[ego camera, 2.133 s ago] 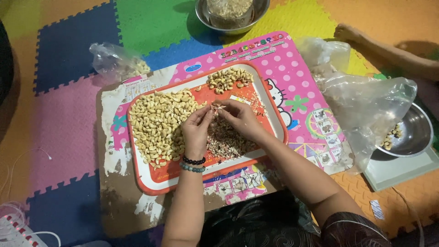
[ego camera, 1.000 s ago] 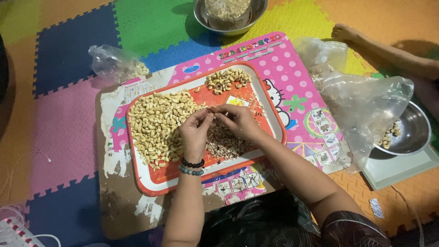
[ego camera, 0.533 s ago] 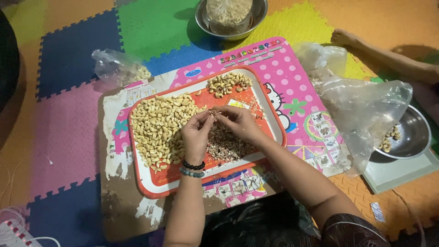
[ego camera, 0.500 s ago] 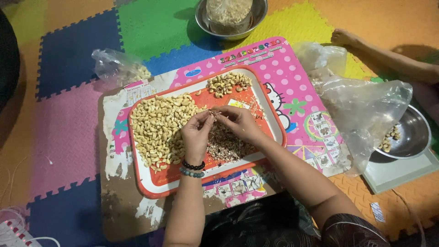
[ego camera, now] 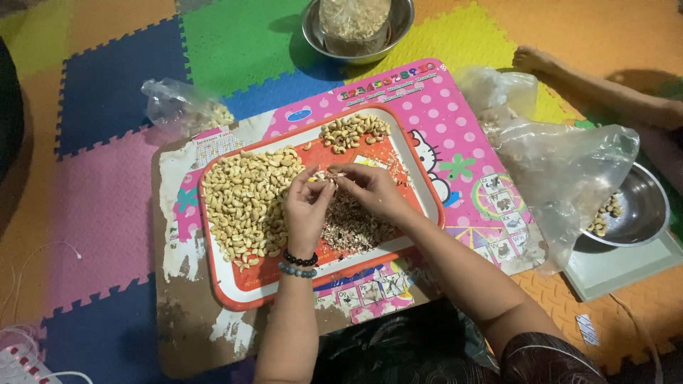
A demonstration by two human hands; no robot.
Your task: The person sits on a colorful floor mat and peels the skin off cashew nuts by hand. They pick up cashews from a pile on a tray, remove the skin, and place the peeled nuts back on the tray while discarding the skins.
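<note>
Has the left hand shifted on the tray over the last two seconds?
No. The left hand still meets the right hand over the orange tray, beside the big nut pile, pinching a nut; only the fingers work.

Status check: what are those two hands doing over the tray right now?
Left hand and right hand pinch one cashew together. Tray holds cashew pile and skins. Nothing in the way.

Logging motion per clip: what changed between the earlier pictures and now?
Very little. Both hands, left hand and right hand, stay together over the tray, fingertips pinching one nut; nothing visibly picked up or dropped. The nut pile, husk heap and bowls are unchanged.
</note>
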